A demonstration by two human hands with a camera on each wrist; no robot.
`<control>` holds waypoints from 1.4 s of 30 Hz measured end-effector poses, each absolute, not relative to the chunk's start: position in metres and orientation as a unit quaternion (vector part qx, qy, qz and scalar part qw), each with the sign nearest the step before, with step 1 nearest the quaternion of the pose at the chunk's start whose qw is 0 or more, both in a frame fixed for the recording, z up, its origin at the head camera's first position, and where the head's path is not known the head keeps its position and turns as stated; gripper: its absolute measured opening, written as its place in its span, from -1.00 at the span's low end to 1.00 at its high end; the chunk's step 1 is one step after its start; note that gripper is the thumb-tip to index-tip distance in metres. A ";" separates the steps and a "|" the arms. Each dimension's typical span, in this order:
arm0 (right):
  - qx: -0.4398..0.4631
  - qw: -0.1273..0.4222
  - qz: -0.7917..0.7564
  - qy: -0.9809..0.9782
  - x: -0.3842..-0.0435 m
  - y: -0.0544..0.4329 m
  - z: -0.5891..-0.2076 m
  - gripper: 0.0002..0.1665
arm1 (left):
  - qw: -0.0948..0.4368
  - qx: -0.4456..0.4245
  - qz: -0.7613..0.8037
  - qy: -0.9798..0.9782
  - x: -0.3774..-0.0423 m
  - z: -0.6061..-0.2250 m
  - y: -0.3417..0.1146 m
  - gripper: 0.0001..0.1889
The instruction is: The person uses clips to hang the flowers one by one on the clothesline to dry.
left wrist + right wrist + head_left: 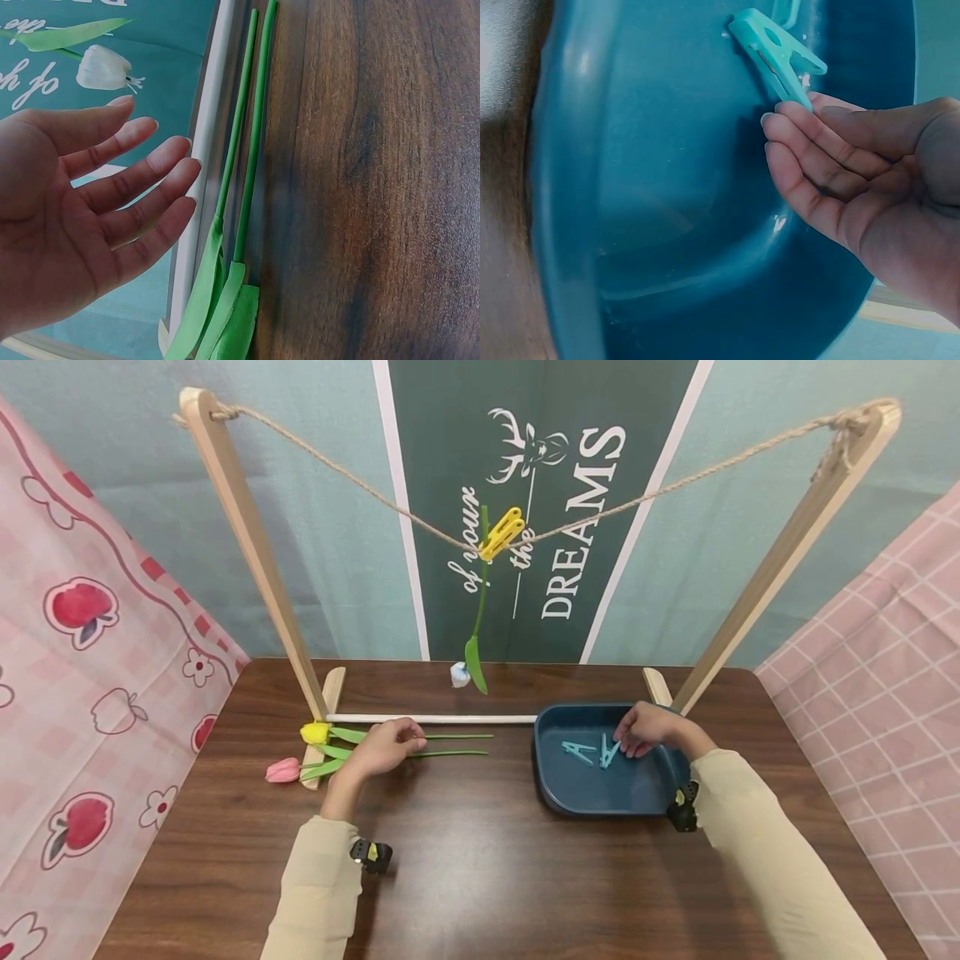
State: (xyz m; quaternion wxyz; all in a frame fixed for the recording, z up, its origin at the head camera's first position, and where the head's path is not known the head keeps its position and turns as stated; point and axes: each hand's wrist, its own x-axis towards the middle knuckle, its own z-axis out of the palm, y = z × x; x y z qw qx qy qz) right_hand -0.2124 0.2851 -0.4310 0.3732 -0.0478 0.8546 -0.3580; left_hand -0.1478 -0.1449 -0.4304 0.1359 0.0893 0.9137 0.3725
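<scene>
My right hand (647,727) reaches into the blue basin (551,777). Thumb and forefinger pinch one leg tip of a teal clothespin (772,52), tilted over the basin floor. Another teal clothespin (579,750) lies just left of it. My left hand (97,187), fingers relaxed and apart, hovers by the stems of two artificial tulips, holding nothing. The yellow tulip (316,732) and the pink tulip (282,770) lie side by side, stems pointing right. A white tulip (460,674) hangs head down from the rope (360,485), its stem clipped by a yellow clothespin (501,535).
Two wooden posts (255,543) carry the sagging rope at either side. A white bar (450,719) runs between their feet along the back of the brown table (465,852). Printed curtains (322,560) hang behind and at both sides.
</scene>
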 end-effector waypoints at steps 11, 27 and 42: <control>-0.066 0.361 -0.379 0.849 -0.211 0.285 -0.422 -0.78 | 0.139 0.093 0.374 0.912 -0.148 -0.431 -0.144 -0.91; -0.062 0.338 -0.425 0.837 -0.211 0.277 -0.405 -0.78 | 0.133 0.104 0.383 0.908 -0.145 -0.427 -0.141 -0.91; -0.074 0.315 -0.429 0.843 -0.207 0.262 -0.374 -0.79 | 0.105 0.135 0.383 0.908 -0.146 -0.410 -0.131 -0.90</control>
